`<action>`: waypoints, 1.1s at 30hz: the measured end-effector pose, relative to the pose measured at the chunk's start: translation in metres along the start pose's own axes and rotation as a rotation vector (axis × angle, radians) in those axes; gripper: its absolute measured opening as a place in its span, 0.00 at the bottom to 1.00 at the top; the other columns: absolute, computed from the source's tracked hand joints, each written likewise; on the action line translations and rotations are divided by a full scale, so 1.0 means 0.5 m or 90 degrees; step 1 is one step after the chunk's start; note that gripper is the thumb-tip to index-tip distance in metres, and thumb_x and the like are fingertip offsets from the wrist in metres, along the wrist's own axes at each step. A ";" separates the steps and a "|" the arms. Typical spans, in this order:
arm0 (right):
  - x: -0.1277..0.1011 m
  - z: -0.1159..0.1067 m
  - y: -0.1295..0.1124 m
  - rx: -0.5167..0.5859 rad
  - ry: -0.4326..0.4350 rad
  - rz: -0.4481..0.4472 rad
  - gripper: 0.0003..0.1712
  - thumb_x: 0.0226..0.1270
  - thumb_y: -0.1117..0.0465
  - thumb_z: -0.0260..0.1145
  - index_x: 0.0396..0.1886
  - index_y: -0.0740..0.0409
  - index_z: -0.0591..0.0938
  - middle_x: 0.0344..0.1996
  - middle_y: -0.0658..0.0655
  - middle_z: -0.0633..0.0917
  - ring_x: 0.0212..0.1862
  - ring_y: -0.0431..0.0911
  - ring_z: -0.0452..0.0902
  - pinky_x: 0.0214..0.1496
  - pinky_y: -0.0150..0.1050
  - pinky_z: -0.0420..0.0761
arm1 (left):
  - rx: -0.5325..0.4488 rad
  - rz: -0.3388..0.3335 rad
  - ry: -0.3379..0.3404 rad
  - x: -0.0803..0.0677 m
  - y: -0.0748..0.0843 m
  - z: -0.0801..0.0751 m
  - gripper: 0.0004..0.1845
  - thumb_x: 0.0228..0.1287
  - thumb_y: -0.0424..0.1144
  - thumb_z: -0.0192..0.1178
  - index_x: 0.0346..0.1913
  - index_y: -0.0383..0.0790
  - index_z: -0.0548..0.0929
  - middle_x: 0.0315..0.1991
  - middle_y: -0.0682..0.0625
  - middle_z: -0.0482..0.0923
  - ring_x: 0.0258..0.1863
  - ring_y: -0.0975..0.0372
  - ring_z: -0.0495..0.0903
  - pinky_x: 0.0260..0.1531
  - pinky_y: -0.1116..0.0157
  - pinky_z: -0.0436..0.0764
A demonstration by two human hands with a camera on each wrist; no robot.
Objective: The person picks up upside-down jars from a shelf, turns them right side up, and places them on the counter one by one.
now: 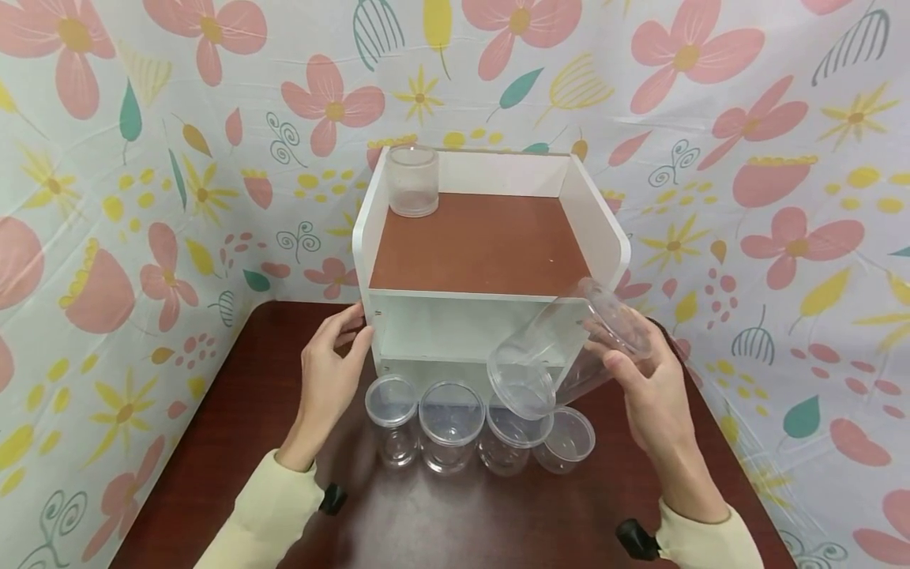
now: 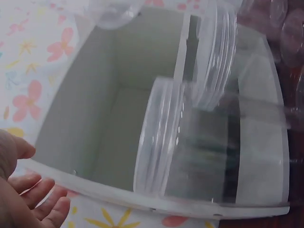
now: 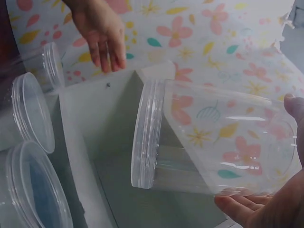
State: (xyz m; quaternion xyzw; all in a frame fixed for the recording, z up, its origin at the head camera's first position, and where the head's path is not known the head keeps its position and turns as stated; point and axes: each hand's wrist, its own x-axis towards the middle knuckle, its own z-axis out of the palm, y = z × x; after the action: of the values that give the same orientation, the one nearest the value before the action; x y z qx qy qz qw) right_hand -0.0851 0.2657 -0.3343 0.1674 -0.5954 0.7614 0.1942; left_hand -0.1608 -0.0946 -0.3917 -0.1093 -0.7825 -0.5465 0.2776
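My right hand (image 1: 643, 371) grips a clear plastic jar with a lid (image 1: 562, 352), tilted on its side in front of the white shelf unit (image 1: 490, 261); in the right wrist view the jar (image 3: 209, 142) fills the frame, held by my fingers (image 3: 247, 206). Relaxed and holding nothing, my left hand (image 1: 334, 363) touches the shelf's left front edge; its fingers (image 2: 40, 199) show in the left wrist view. Another clear jar (image 1: 413, 180) stands on the brown top board at the back left.
Several lidded clear jars (image 1: 451, 423) stand in a row on the dark brown table (image 1: 235, 442) before the shelf. Floral cloth (image 1: 142, 158) covers the walls behind and at both sides. The shelf's inner compartment (image 2: 118, 109) is white.
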 end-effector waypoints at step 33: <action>-0.035 0.057 0.037 -0.003 -0.023 0.026 0.31 0.76 0.67 0.64 0.75 0.63 0.67 0.67 0.61 0.78 0.66 0.54 0.77 0.67 0.42 0.76 | -0.075 -0.080 -0.398 -0.129 0.095 0.090 0.60 0.50 0.46 0.83 0.82 0.39 0.56 0.76 0.49 0.63 0.69 0.54 0.71 0.68 0.51 0.70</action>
State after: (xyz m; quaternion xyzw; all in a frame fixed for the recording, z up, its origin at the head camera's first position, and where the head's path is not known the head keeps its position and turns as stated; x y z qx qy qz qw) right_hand -0.0785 0.2321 -0.3515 0.1684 -0.6039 0.7607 0.1685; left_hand -0.0996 -0.0270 -0.4011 -0.2388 -0.8023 -0.5468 -0.0170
